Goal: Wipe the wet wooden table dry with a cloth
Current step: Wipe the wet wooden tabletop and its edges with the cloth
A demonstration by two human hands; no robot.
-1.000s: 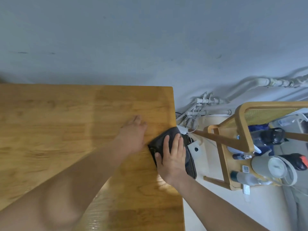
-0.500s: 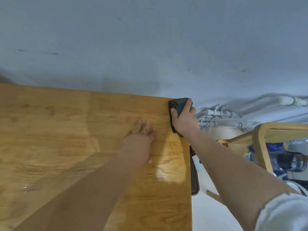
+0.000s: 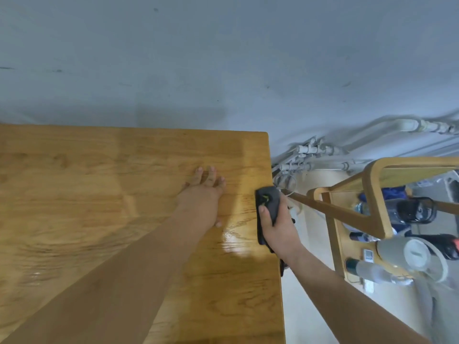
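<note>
The wooden table (image 3: 104, 194) fills the left and middle of the head view, with a shiny wet patch near its right edge. My right hand (image 3: 278, 224) grips a dark grey cloth (image 3: 269, 198) over the table's right edge, thumb on top and fingers curled down the side. My left hand (image 3: 203, 194) rests flat on the tabletop, fingers spread, a short way left of the cloth.
A grey wall (image 3: 223, 58) runs behind the table. To the right stands a wooden chair (image 3: 372, 194) holding bottles and a white kettle-like jug (image 3: 412, 254). White pipes (image 3: 308, 155) run along the wall's foot above a pale floor.
My right hand has slid the cloth back along the right edge, from the far corner towards me. My left hand has stayed flat on the table.
</note>
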